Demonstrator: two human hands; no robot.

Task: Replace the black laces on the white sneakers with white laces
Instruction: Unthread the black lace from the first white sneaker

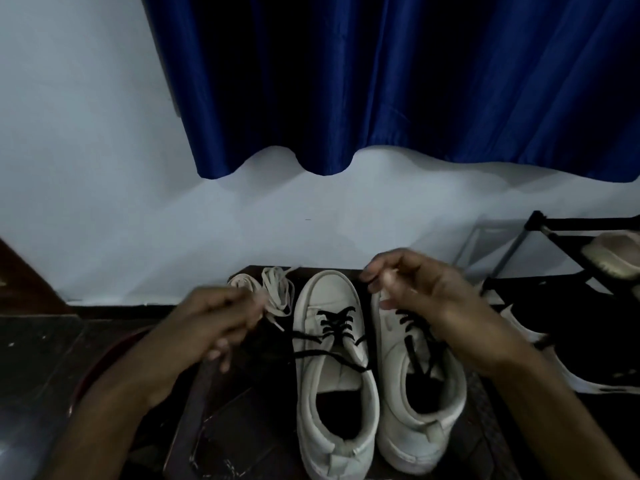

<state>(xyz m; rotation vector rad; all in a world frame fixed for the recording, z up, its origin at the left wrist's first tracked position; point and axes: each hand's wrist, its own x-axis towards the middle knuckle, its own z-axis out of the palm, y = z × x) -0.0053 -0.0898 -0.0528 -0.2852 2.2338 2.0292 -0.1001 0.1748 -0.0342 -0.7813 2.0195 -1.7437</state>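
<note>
Head view. The left sneaker (329, 292) is serving as the reference point. It is standing upright on the dark floor (41, 348) with its toe pointing toward the wall (86, 168) and its opening facing the camera. The right sneaker (415, 441) is standing just beside it on the right, parallel and touching or nearly touching it.

Black laces (337, 322) are crossing the eyelets of the left sneaker; they are untied, with loose ends trailing across the tongue and out to the left over the floor. A second set of black laces (410, 346) is running through the right sneaker, partly hidden by the right wrist.

The white laces (277, 292) are lying in a loose bundle just left of the left sneaker's toe.

The left hand (221, 320) is hovering left of the left sneaker, fingers curled, its fingertips meeting the white laces. Motion blur is obscuring whether it is gripping them.

The right hand (415, 289) is hovering right of the left sneaker's toe, above the right sneaker's toe, with fingers curled. Blur is hiding what, if anything, it is pinching.

A black shoe rack (581, 223) is standing far right of the left sneaker, carrying a pale shoe (613, 252). A blue curtain (381, 81) is hanging on the wall behind.
</note>
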